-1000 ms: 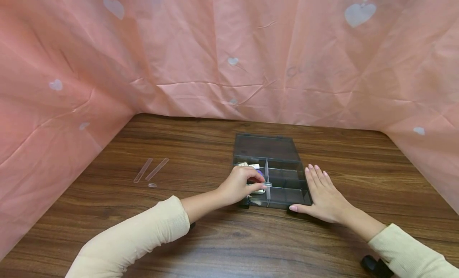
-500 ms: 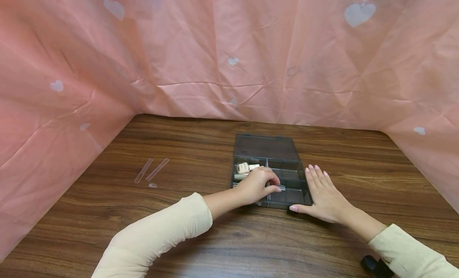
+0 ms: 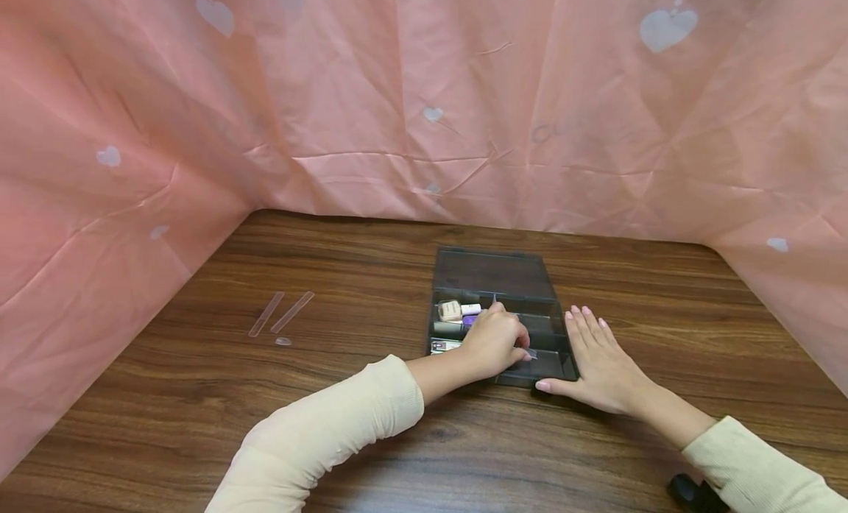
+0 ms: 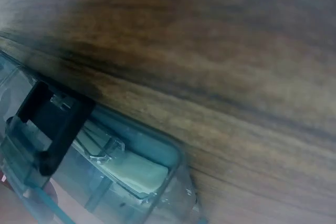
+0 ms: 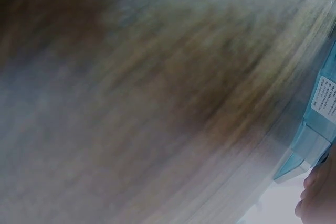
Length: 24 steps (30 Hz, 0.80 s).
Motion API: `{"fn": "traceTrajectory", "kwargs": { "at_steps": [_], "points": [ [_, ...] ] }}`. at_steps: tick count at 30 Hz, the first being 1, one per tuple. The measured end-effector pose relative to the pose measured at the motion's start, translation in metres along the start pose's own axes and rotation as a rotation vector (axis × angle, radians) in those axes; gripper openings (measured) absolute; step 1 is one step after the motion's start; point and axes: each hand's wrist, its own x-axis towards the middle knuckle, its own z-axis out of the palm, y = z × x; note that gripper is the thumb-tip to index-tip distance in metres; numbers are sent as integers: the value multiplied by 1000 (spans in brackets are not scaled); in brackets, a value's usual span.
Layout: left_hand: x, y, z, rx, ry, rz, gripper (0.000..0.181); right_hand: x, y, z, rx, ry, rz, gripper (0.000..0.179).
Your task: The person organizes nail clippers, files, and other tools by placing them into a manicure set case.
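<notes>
A smoky see-through divided box [image 3: 570, 367] lies with its lid [image 3: 490, 269] laid back. My left hand [image 3: 490, 344] reaches over its front, thumb and fingers pinching a small clear plastic piece [image 3: 532, 354] over the front right compartment. Flat on the table, with fingers straight, my right hand [image 3: 599, 362] rests along the box's right side. The left compartments hold a beige nail polish bottle [image 3: 449, 310], a purple item [image 3: 469, 321] and a nail clipper [image 3: 444, 346], partly hidden by the left hand. In the left wrist view, a black latch [image 4: 55, 121] shows on the box front.
Two clear strips [image 3: 266, 314] [image 3: 292, 312] and a small clear almond-shaped false nail [image 3: 283, 341] lie on the wooden table [image 3: 371, 285] to the left. A pink curtain [image 3: 371, 115] surrounds the table. A black object [image 3: 689, 491] sits near the right sleeve.
My left hand has moved right with the clear piece, from the divider to over the front right compartment, uncovering the polish bottle and clipper. My right hand stays in place.
</notes>
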Motion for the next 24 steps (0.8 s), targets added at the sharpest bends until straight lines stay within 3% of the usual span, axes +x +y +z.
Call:
{"fn": "traceTrajectory", "kwargs": {
  "at_steps": [4,10,18,24],
  "points": [
    [-2,-2,-2,0,-6,16,20,1,0,0,-5,4,1,112],
    [-9,-10,-7,-93,21,33,20,2,0,0,-5,-9,-5,113],
    [-19,-19,-19,-198,155,50,13,2,1,-2,-7,-12,0,113],
    [-34,-31,-25,-273,244,63,12,2,0,-1,3,-12,-2,113]
  ]
}}
